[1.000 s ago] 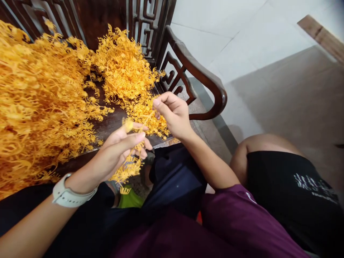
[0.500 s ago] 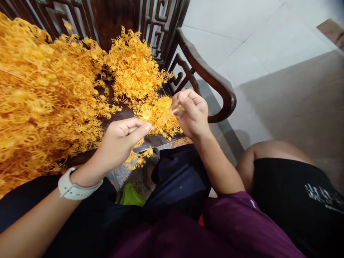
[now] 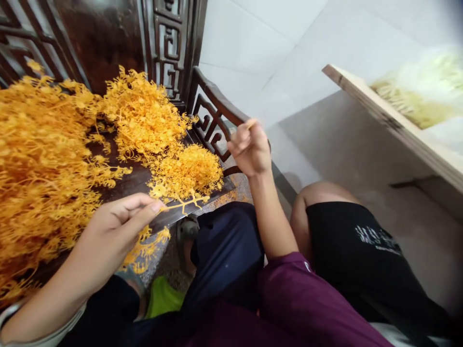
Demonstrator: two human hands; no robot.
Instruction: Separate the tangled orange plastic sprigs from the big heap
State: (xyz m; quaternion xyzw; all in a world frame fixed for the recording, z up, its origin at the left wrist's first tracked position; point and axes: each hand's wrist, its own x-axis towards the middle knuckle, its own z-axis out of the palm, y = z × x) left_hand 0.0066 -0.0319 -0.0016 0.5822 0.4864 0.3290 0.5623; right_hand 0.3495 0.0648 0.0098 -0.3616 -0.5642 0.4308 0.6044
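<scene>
In the lower left, my left hand (image 3: pixel 121 221) pinches a thin orange-yellow plastic flower stem (image 3: pixel 183 204) between thumb and forefinger. Its bare forked twigs point right, over the bench seat's front edge. To the right, my right hand (image 3: pixel 252 147) is raised near the bench armrest, its fingers curled closed and blurred. Whatever it may hold is too small to make out. Just beyond the stem lies a small heap of orange plastic flowers (image 3: pixel 195 168), with a taller bunch (image 3: pixel 141 115) behind it.
A large pile of the same flowers (image 3: pixel 39 178) covers the left of the dark wooden bench (image 3: pixel 119 178). Its curved armrest (image 3: pixel 220 103) stands at right. A wooden board (image 3: pixel 398 115) holds pale bagged pieces. Another person's knee (image 3: pixel 329 195) is close on my right.
My hands have moved apart: the left has shifted left and down with the stem, the right has lifted away, its fingers curled. The view has turned right, bringing more of the board into sight.
</scene>
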